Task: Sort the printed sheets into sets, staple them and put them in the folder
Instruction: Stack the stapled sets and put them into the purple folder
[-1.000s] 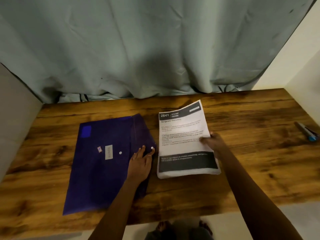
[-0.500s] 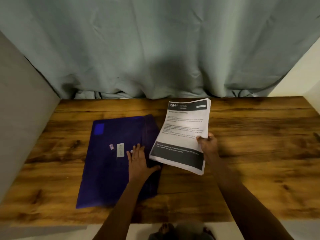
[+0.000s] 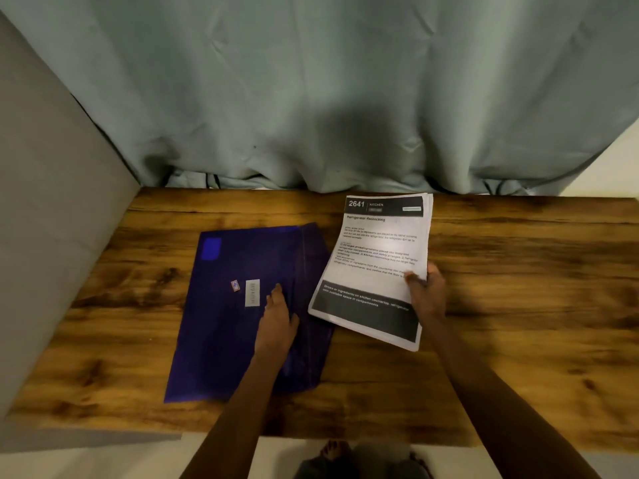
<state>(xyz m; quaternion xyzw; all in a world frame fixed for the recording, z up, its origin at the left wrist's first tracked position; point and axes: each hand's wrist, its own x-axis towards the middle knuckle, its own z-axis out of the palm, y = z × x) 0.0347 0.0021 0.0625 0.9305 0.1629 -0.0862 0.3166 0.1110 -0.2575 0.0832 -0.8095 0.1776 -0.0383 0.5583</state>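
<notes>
A dark blue folder (image 3: 224, 323) lies flat on the wooden table (image 3: 518, 305), left of centre. My left hand (image 3: 276, 323) rests flat on the folder's right part, fingers straight. My right hand (image 3: 427, 292) grips the right edge of a stack of printed sheets (image 3: 377, 257), thumb on top. The stack is headed "2641 Kitchen, Refrigerator Restocking" and is tilted, its left edge next to the folder's right edge.
A grey-green curtain (image 3: 328, 98) hangs behind the table's far edge. A grey wall panel (image 3: 52, 236) bounds the left side. A person's feet (image 3: 363, 458) show below the table's near edge.
My right hand has lifted the stack and swung it left toward the folder. My left hand slid further onto the folder. The view shifted left, so the pen at the right is out of sight.
</notes>
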